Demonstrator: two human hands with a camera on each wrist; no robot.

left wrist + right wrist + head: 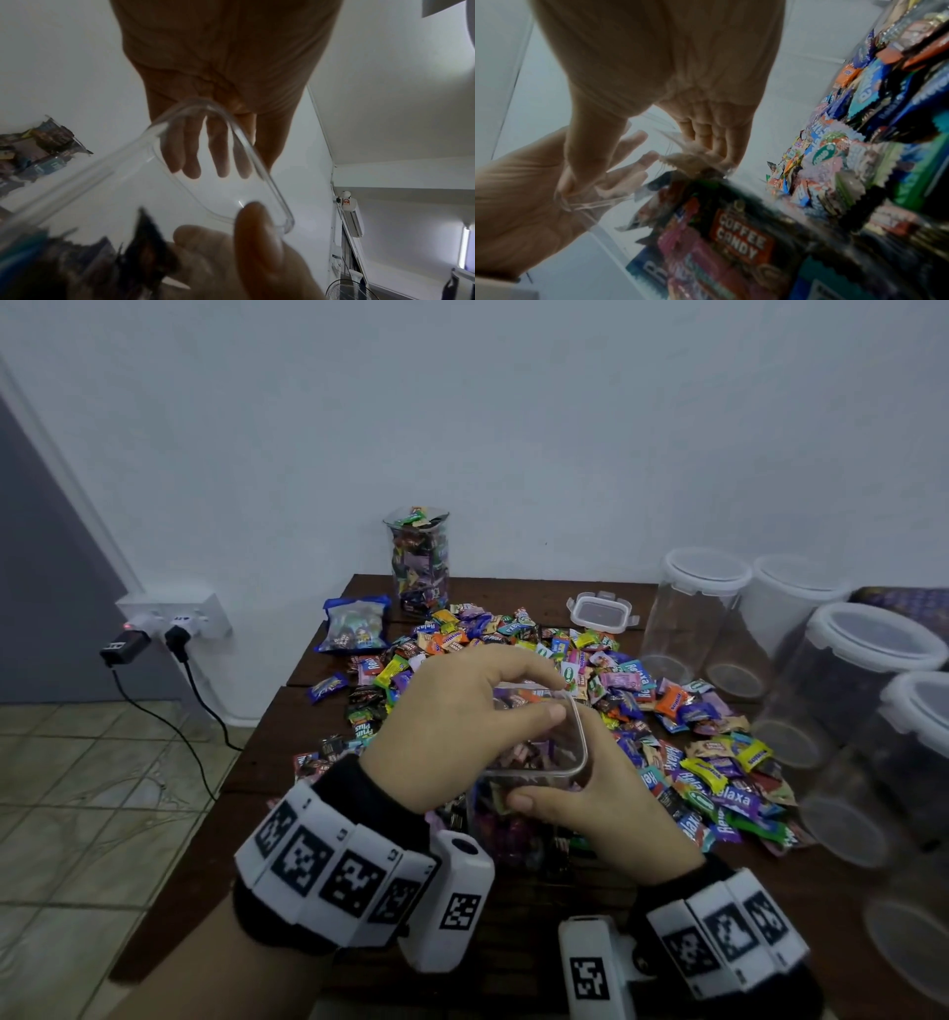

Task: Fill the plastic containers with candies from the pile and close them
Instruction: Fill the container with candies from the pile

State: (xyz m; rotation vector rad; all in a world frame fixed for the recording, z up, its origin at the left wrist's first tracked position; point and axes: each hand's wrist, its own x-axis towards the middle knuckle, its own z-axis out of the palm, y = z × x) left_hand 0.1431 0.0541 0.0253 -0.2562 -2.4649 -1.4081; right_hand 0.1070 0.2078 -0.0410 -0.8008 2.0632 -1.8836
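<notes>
A clear rectangular plastic container (579, 737) with several wrapped candies in its bottom is held above the near part of the candy pile (642, 711). My left hand (547, 695) grips its far rim from the left, thumb on the near side and fingers over the top. My right hand (560, 801) holds its near right wall, thumb along the front. In the left wrist view the container rim (257, 158) runs across my left fingers (190, 154). The right wrist view looks through the wall at the candies inside (731, 243). The container has no lid on.
A tall open jar full of candies (418, 557) stands at the table's back, with a blue candy bag (354, 624) to its left. A loose lid (602, 611) lies behind the pile. Several empty lidded containers (693, 618) crowd the right side. The table edge (246, 762) drops off at left.
</notes>
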